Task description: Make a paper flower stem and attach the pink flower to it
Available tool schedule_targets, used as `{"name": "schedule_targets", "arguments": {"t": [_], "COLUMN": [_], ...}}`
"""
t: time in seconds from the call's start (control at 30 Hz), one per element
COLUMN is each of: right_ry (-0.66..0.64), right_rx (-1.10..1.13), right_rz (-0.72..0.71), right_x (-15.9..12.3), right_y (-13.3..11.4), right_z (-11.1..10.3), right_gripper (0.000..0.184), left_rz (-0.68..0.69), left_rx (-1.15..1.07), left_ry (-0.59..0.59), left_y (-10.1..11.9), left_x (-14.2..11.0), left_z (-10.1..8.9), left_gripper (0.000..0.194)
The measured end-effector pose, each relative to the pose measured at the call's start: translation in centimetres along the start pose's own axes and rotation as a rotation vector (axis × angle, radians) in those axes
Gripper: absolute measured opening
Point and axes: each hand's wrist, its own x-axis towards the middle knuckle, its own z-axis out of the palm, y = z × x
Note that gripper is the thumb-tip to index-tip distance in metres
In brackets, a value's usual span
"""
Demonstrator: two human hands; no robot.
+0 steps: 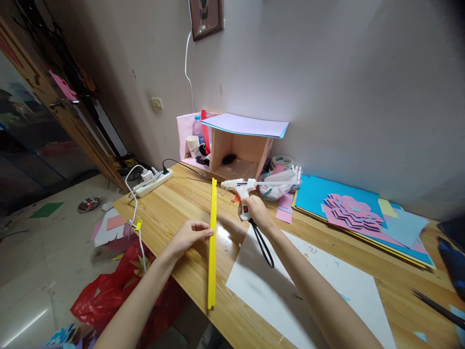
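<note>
1. Way over on the left, a green sheet (46,210) can be seen flat on the floor (22,252), with a shiny metal bowl (89,205) sitting near it.
2. Next up, a crinkly red plastic bag (103,295) is bunched up down beside the wooden table (181,191).
3. On the table's left end a white power strip (154,184) is parked, with a few plugs stuck in.
4. Left hand (189,238): thumb and fingers are clamped on a yellow strip (212,266), roughly mid-length. It's held lengthwise across the table's left half, near end by the front edge. Whether it's touching the wood can't be told.
5. Back at the wall, paper cups (193,145) are stacked left of an open-fronted box (238,145), and a lilac sheet (250,127) is laid over the box.
6. A white glue gun (245,209) is aimed left, nozzle just beside the yellow strip's far end; actual contact can't be made out.
7. Right hand (257,211): it's wrapped snugly around the gun's handle, though whether the trigger's being squeezed can't be told.
8. Under the right forearm, a big white sheet (350,281) is spread out, kinda speckled.
9. Farther right, pink flower cut-outs (352,212) are piled on blue sheets (314,191).
</note>
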Motion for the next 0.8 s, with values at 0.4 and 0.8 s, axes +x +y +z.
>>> {"name": "schedule_targets", "arguments": {"t": [0.4, 0.8], "right_ry": [0.064, 0.085], "right_rx": [0.028, -0.014], "right_rz": [-0.009, -0.004], "right_x": [0.12, -0.02], "right_y": [0.35, -0.1], "right_z": [-0.41, -0.48], "right_gripper": [0.027, 0.026], "left_rz": [-0.015, -0.012], "left_rx": [0.008, 0.017], "left_ry": [-0.031, -0.02], "left_y": [0.36, 0.47], "left_x": [-0.27, -0.11], "left_z": [0.47, 0.46], "left_gripper": [0.032, 0.033]}}
